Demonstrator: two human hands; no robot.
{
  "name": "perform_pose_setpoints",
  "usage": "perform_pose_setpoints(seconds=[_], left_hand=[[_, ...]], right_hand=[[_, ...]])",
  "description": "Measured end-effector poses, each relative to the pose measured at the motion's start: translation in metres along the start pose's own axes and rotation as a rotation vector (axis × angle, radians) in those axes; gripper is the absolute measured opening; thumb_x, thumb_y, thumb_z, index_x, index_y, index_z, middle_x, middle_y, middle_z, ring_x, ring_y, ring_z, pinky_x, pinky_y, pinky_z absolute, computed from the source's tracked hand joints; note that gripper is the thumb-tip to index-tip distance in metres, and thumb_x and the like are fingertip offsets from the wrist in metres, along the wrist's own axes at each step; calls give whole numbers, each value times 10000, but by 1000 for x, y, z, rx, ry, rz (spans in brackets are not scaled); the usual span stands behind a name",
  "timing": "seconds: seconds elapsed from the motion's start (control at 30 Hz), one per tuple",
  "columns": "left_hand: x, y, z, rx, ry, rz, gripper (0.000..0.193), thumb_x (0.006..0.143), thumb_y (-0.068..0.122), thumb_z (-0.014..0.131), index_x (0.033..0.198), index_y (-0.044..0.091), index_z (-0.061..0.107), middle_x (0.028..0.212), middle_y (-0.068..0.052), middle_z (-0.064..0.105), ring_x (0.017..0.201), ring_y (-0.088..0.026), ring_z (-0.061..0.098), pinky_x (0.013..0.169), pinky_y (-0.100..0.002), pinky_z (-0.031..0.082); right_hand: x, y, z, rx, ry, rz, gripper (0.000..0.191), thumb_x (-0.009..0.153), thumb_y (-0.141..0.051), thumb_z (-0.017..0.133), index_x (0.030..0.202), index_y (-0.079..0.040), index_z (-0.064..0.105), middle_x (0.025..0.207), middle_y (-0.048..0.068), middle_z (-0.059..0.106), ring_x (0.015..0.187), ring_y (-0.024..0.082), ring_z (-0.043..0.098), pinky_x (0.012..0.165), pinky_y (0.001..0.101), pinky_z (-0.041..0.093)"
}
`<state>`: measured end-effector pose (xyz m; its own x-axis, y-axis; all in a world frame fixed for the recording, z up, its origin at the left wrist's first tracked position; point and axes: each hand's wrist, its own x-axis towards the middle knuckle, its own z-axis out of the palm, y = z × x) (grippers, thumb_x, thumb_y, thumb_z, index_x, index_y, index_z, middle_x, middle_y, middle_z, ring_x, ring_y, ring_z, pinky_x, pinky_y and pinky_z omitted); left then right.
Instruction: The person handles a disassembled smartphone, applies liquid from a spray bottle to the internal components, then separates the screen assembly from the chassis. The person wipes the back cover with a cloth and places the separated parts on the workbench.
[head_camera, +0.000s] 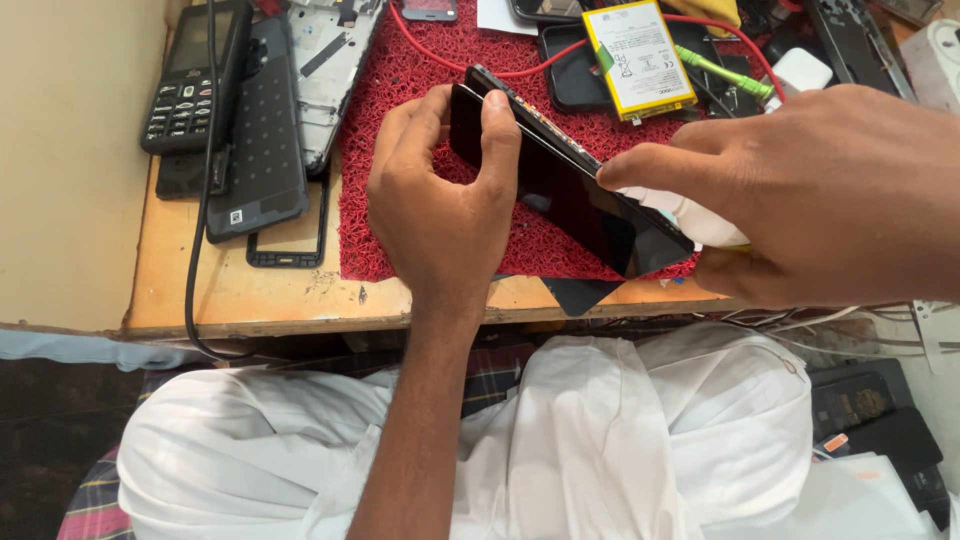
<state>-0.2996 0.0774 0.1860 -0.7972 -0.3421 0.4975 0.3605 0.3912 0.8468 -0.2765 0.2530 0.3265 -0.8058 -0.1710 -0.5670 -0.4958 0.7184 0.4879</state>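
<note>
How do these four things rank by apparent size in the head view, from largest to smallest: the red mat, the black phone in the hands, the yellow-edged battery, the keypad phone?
1. red mat
2. black phone, though it is nearer the camera
3. and 4. yellow-edged battery and keypad phone look alike; no ranking.

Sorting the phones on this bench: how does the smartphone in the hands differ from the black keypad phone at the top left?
The smartphone is held tilted above the red mat by the left hand and right hand; the keypad phone lies flat, untouched. The smartphone shows an all-glass dark front; the keypad phone has buttons below a small screen. The smartphone looks larger. Both are black.
</note>
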Motion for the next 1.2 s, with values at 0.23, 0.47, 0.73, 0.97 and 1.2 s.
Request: perform_pose_setpoints(seconds=[0.23,0.47,0.73,0.97,1.2], left_hand=[[1,0,2,11,2,9,339,994,332,713,1135,26,750,1031,-47,731,949,-177,747,845,-338,592],[2,-1,1,12,-9,-4,338,995,337,711,1131,30,748,1021,-41,726,943,-169,747,836,-336,594],[1,-4,3,8,3,1,343,1003,336,712,1149,27,743,1035,-40,730,948,-166,751,848,-334,596],[0,-5,3,-2,0,9,337,1002,342,712,1139,36,749,1028,-37,730,942,-166,753,844,-330,597],[0,-9,2,-14,11,16,337,1012,339,716,1156,36,748,1039,-38,731,956,-167,751,860,-332,598]], right_hand=[[1,0,-3,-39,-68,39,913,810,-577,716,1610,-461,290,1255,-114,664,846,149,766,705,304,632],[2,1,-7,-53,-60,21,904,795,-573,726,1589,-460,309,1244,-115,661,848,148,765,708,311,631],[5,3,4,-17,-8,23,998,755,-549,757,1629,-469,282,1232,-96,670,842,152,768,696,322,632],[3,-1,1,-45,-102,44,935,803,-566,731,1613,-464,278,1183,-109,670,847,133,769,715,308,626],[10,5,15,108,28,22,745,867,-458,726,1521,-349,387,1184,-51,687,877,151,765,747,317,628]])
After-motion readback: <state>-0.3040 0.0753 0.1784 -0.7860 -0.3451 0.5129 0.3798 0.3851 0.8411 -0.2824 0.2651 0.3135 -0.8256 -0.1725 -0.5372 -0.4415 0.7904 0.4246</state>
